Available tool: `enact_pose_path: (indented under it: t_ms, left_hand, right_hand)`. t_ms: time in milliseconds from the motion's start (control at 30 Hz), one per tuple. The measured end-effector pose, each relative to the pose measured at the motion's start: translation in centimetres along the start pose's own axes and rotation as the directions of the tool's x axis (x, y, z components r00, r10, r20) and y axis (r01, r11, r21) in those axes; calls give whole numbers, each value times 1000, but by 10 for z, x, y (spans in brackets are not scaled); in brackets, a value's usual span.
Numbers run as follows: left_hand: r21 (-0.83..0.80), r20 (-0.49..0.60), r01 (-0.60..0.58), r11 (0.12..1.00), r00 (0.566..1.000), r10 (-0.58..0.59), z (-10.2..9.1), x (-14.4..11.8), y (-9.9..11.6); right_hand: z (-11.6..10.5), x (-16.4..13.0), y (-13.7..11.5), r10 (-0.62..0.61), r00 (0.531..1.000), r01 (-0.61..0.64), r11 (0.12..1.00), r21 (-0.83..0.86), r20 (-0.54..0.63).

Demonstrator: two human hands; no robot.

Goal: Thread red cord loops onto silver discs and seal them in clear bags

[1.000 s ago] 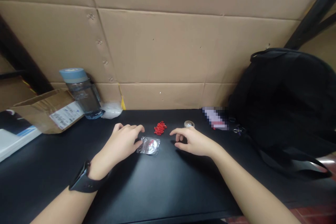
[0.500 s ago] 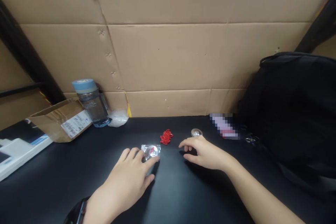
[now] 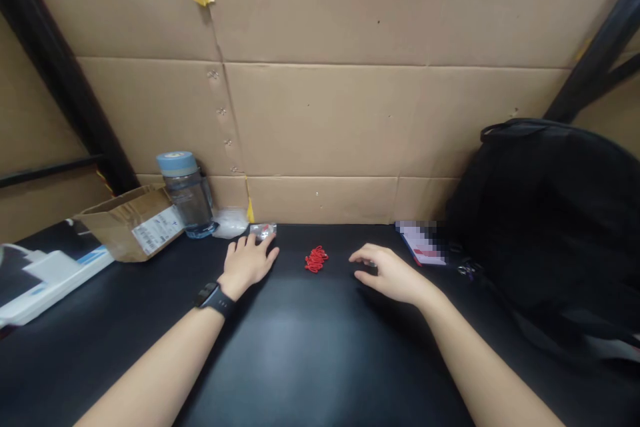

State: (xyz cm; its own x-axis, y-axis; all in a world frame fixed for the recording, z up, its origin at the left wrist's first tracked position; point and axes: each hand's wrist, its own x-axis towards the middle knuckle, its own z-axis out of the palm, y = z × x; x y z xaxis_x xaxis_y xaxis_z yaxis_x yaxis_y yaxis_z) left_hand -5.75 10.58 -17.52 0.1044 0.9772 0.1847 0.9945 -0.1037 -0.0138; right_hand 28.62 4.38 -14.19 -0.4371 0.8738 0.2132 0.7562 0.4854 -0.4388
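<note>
My left hand [image 3: 249, 261], with a dark watch [image 3: 215, 297] on its wrist, reaches toward the back of the table, fingers spread. Its fingertips rest on a small clear packet [image 3: 263, 231] with a silvery, partly red item inside. Right of that hand lies a bundle of red cord [image 3: 317, 259]. My right hand [image 3: 389, 271] hovers over the table to the right of the cord, fingers bent and thumb apart. Under its fingers a small bit of something shows; the hand hides most of it.
A blue-lidded bottle [image 3: 187, 197], an open cardboard box [image 3: 127, 223], a crumpled clear bag [image 3: 231, 222] and a white power strip [image 3: 65, 283] stand at the left. At the right are a flat pale item [image 3: 424, 248] and a black backpack [image 3: 550, 227]. Behind rises a cardboard wall [image 3: 320, 120].
My left hand has slid the clear packet forward and left to the table's back edge, beside the crumpled bag. My right hand has shifted slightly, now covering the small round item that showed behind it.
</note>
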Motion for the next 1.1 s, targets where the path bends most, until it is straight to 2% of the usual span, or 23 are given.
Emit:
enact_pose_path:
  t_ms: [200,400,467,567,667,767,900,1100]
  left_hand:
    - [-12,-73,95,995,993,-95,12,28,16]
    - [-42,-132,74,996,988,-79,13,18,13]
    - [-48,-179,20,999,983,-29,11,14,13]
    - [-116,-217,-163,980,967,135,5,8,21]
    - [-259,-231,-365,894,922,310,-2,2,35]
    - [-311,-251,-480,821,874,416,-6,-8,50]
    - [-285,-237,-549,786,835,497,-2,-15,59]
    - [-261,-267,-567,781,820,506,7,-9,56]
  right_hand:
    - [-3,2,27,78,992,-88,991,-104,-102]
    - [1,5,47,144,985,-158,975,-158,-98]
    - [2,6,50,151,984,-163,975,-150,-93]
    - [3,7,53,150,986,-158,981,-113,-79]
    - [4,8,54,150,985,-157,984,-84,-84]
    - [5,8,55,138,985,-146,987,-71,-104]
    - [6,9,56,118,986,-126,990,-64,-119]
    - [5,10,58,127,979,-134,990,-38,-158]
